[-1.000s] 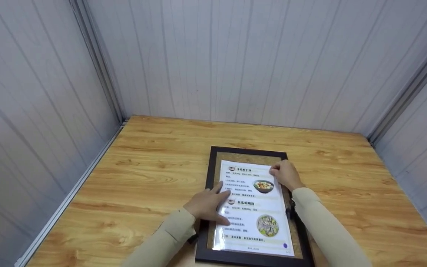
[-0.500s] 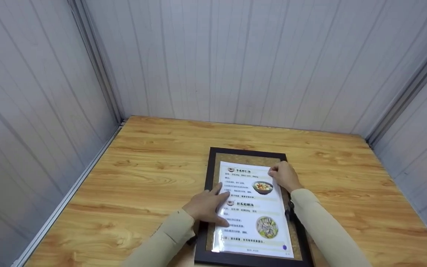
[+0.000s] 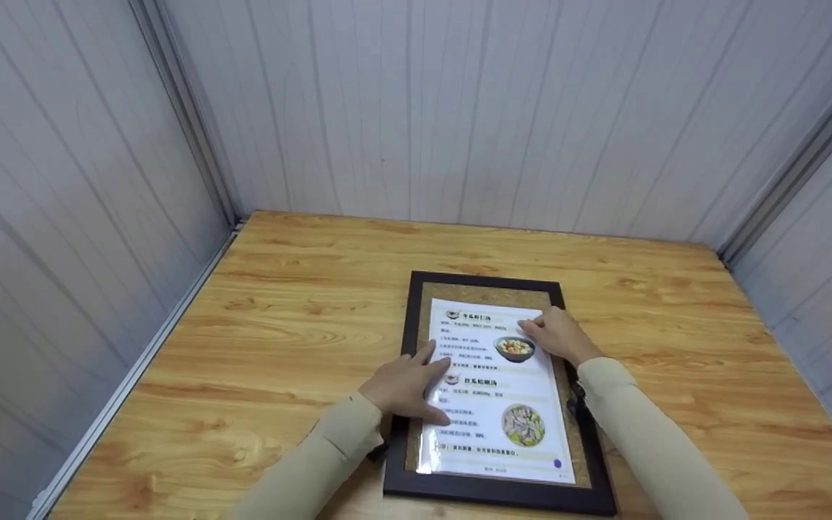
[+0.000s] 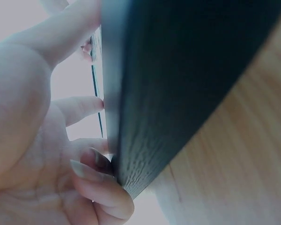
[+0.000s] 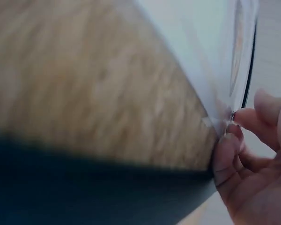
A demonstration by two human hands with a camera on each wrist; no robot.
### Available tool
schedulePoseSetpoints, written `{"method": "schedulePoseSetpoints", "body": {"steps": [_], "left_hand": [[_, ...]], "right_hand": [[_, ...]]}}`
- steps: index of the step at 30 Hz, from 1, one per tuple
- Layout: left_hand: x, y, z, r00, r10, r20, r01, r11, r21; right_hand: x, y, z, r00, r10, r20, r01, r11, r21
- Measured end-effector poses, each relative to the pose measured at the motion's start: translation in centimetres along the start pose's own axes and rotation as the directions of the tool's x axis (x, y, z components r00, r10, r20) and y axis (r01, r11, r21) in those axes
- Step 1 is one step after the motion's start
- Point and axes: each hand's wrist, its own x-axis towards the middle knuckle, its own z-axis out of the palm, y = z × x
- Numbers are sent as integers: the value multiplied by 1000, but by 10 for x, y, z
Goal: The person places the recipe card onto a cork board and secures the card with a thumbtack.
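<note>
A recipe sheet (image 3: 510, 390) with a glossy, laminated look lies on a cork board (image 3: 484, 293) in a dark frame (image 3: 413, 318). My left hand (image 3: 400, 386) spreads over the sheet's left edge, thumb and fingers apart. The left wrist view shows some of its fingers bent beside the frame's dark side (image 4: 154, 103). At the sheet's top right corner, my right hand (image 3: 560, 336) pinches with curled fingers and hides that corner. A tiny shiny thing (image 5: 232, 115) shows at a fingertip there; I cannot tell what it is. Near the lower right corner sits a purple dot (image 3: 557, 464).
The frame lies on a wood-grain table (image 3: 300, 303) near its front edge. Pale panelled walls (image 3: 459, 108) stand behind and at both sides. Dark wrist gear (image 3: 576, 404) sits under the right sleeve, overlapping the frame's right bar.
My right hand's fingertips have shifted slightly left over the sheet's top right corner. The head view has tilted a little, so the board appears higher. The left hand stays on the sheet.
</note>
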Motion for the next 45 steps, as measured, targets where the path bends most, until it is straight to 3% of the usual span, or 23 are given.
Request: {"method": "schedulePoseSetpoints", "body": {"steps": [4, 11, 18, 22, 24, 28, 35, 41, 45], "left_hand": [[1, 3, -1, 1000, 15, 4, -15, 1000, 9], [0, 5, -1, 999, 47, -2, -47, 999, 19], [1, 2, -1, 999, 43, -8, -43, 999, 7], [2, -1, 1, 999, 32, -1, -32, 999, -7], [2, -2, 3, 999, 32, 1, -32, 999, -17], [1, -5, 5, 1000, 28, -6, -28, 999, -27], [-3, -7, 4, 1000, 30, -8, -30, 999, -38], [-2, -5, 3, 998, 58, -9, -58, 998, -38], [1, -2, 1, 998, 58, 3, -58, 998, -39]], "right_hand": [[-5, -2, -4, 996, 48, 71, -48, 999, -7], [-13, -4, -3, 995, 79, 64, -80, 997, 8], [-15, -7, -2, 990, 89, 111, -83, 995, -54], [-16, -6, -7, 988, 73, 134, -73, 997, -3], [-19, -3, -10, 986, 95, 139, -105, 992, 68], [-33, 6, -25, 983, 111, 145, -130, 984, 124], [-64, 29, -66, 978, 119, 170, -135, 987, 84], [-95, 47, -95, 958, 176, 228, -181, 984, -1], [-116, 59, -96, 932, 218, 290, -214, 976, -45]]}}
